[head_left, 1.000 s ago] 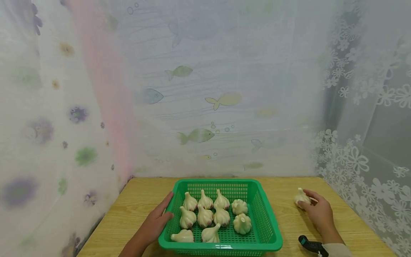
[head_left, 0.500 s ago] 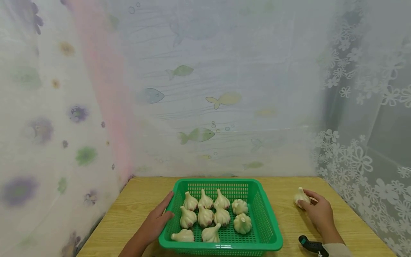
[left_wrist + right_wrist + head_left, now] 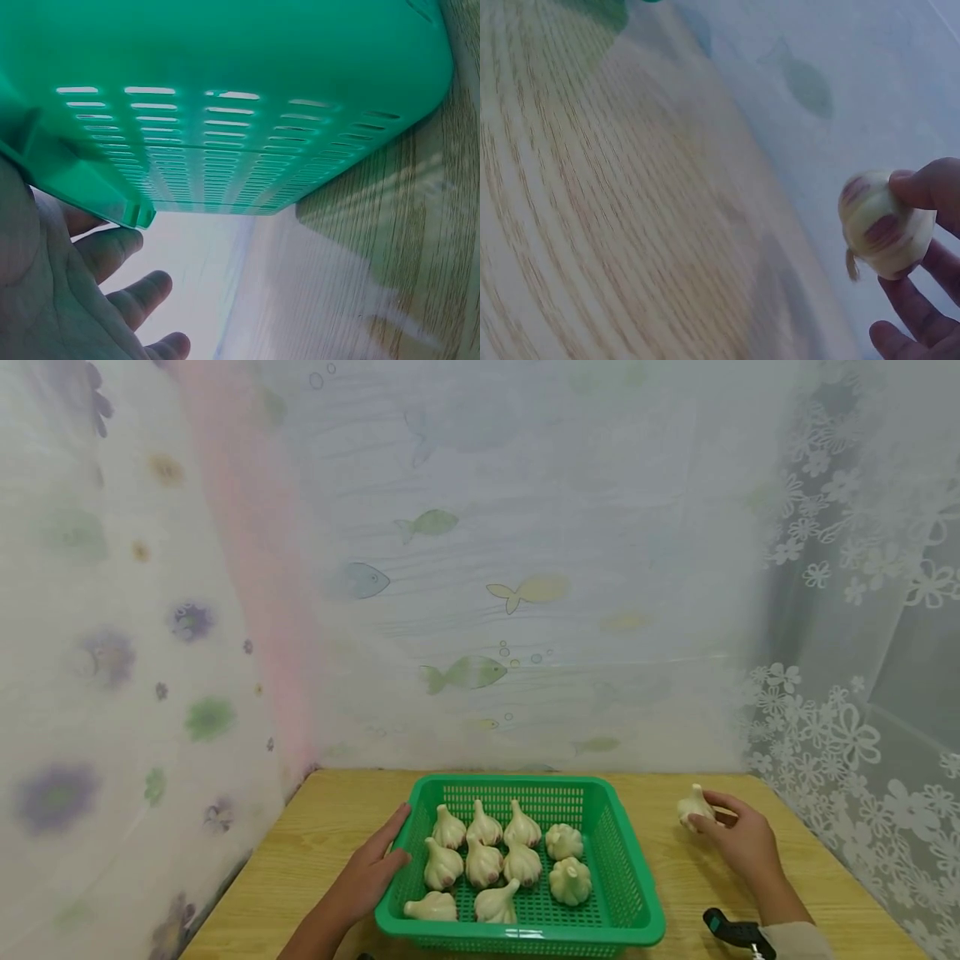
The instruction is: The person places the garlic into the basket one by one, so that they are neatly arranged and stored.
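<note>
Between the thumb and fingers of my right hand [image 3: 742, 842] is a garlic bulb [image 3: 695, 808], held up over the table to the right of the basket. In the right wrist view the bulb [image 3: 885, 225] shows purple patches and a bit of root. A green plastic basket [image 3: 647, 893] with slotted walls stands in the middle, holding several garlic bulbs [image 3: 483, 864] in loose rows. My left hand [image 3: 366, 875] rests against the basket's left rim, fingers extended. From the left wrist, those fingers [image 3: 139, 300] appear loosely spread beside the rim.
The wooden table [image 3: 300, 835] runs back to a patterned curtain [image 3: 525, 710] with fish drawings. Curtains also hang at the left and right sides. A black wrist strap piece [image 3: 738, 932] sits by the right sleeve [image 3: 798, 942].
My right hand has raised the garlic bulb off the table and shifted it slightly left. My left hand stays at the basket's rim. The head view has shifted slightly.
</note>
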Action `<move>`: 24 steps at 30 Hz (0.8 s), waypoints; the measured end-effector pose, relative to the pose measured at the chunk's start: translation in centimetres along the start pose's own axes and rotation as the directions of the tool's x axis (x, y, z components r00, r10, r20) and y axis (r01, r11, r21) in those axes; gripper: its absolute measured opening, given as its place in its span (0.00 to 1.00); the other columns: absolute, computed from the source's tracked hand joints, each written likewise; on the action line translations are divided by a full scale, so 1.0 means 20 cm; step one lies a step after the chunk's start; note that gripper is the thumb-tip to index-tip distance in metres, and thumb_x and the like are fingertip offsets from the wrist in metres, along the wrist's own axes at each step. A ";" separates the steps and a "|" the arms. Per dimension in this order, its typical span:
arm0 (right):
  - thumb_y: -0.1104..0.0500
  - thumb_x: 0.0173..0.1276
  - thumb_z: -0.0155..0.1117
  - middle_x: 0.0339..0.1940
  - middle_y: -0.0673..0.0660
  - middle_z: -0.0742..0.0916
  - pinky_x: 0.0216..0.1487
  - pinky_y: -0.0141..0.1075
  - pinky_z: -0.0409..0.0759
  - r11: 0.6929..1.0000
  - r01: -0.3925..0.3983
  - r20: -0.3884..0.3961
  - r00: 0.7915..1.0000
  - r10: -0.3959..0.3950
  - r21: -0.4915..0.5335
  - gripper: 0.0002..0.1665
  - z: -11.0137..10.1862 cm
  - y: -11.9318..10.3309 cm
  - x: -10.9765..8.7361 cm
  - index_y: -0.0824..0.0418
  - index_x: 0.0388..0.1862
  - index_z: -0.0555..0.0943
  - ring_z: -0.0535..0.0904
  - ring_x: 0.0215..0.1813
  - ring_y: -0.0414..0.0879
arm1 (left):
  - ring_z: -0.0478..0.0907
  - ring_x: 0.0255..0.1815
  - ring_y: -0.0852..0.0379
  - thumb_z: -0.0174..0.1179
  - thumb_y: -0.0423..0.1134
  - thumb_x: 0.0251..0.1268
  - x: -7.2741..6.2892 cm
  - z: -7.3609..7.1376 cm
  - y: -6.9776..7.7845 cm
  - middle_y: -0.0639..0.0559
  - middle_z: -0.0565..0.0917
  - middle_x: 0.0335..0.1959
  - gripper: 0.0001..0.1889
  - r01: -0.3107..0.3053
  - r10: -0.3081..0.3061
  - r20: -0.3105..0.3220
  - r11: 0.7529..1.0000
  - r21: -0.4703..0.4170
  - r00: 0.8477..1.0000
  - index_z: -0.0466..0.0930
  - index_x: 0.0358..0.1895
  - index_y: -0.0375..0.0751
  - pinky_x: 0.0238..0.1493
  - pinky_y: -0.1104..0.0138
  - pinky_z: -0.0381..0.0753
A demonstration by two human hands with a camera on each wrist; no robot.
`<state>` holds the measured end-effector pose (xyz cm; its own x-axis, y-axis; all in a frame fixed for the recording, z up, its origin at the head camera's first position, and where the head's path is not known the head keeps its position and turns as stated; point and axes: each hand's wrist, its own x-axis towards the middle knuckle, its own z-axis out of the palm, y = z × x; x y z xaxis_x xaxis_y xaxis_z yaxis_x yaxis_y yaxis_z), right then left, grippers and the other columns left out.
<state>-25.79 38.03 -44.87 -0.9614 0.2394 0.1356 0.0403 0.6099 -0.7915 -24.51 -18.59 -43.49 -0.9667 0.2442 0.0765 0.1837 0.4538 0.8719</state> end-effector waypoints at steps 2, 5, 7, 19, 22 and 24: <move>0.39 0.72 0.67 0.73 0.74 0.74 0.41 0.36 0.88 0.999 0.024 -0.001 1.000 -0.024 -0.024 0.45 0.00 -0.02 0.00 0.65 0.77 0.70 0.75 0.69 0.71 | 0.50 0.85 0.44 0.50 0.38 0.77 0.00 0.00 0.00 0.51 0.52 0.86 0.37 0.001 0.000 -0.007 1.000 0.005 1.000 0.50 0.85 0.57 0.74 0.41 0.64; 0.38 0.72 0.67 0.72 0.73 0.75 0.41 0.39 0.88 0.996 0.074 0.003 0.997 -0.074 -0.054 0.45 0.00 -0.05 0.00 0.65 0.76 0.71 0.78 0.67 0.71 | 0.51 0.85 0.45 0.50 0.38 0.76 0.00 0.00 0.00 0.53 0.52 0.86 0.37 0.004 -0.004 -0.014 1.000 0.010 1.000 0.50 0.85 0.58 0.75 0.41 0.63; 0.38 0.71 0.67 0.71 0.73 0.76 0.42 0.43 0.89 0.992 0.103 0.003 0.995 -0.103 -0.072 0.44 -0.01 -0.08 0.00 0.64 0.75 0.72 0.79 0.65 0.71 | 0.51 0.85 0.45 0.50 0.38 0.77 0.01 0.00 0.00 0.53 0.53 0.86 0.37 -0.001 0.001 -0.014 1.000 0.010 1.000 0.50 0.85 0.58 0.75 0.41 0.63; 0.40 0.71 0.69 0.70 0.69 0.79 0.48 0.54 0.87 0.970 0.229 0.036 0.973 -0.226 -0.083 0.40 -0.01 -0.22 -0.01 0.62 0.72 0.75 0.80 0.65 0.70 | 0.50 0.85 0.45 0.50 0.38 0.77 0.01 0.01 -0.01 0.52 0.52 0.86 0.37 -0.017 0.017 -0.014 1.000 0.001 1.000 0.50 0.85 0.56 0.73 0.44 0.67; 0.41 0.70 0.71 0.69 0.69 0.80 0.47 0.54 0.87 0.964 0.255 0.055 0.966 -0.251 -0.073 0.39 0.00 -0.27 -0.02 0.63 0.71 0.75 0.80 0.65 0.70 | 0.51 0.85 0.45 0.50 0.38 0.77 0.00 0.01 -0.01 0.54 0.53 0.85 0.36 -0.003 0.003 -0.023 1.000 0.002 1.000 0.51 0.85 0.58 0.72 0.44 0.67; 0.42 0.69 0.71 0.68 0.69 0.80 0.47 0.52 0.88 0.960 0.270 0.068 0.962 -0.266 -0.066 0.38 0.00 -0.30 -0.03 0.63 0.70 0.76 0.80 0.65 0.70 | 0.51 0.85 0.45 0.50 0.39 0.77 0.00 0.01 -0.02 0.54 0.53 0.85 0.36 0.001 -0.001 -0.025 1.000 0.003 1.000 0.51 0.85 0.59 0.73 0.44 0.67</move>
<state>-25.55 34.23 -40.20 -0.9535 0.0169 0.3008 -0.2034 0.7003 -0.6842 -24.51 -18.66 -43.86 -0.9710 0.2222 0.0881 0.1834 0.4562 0.8708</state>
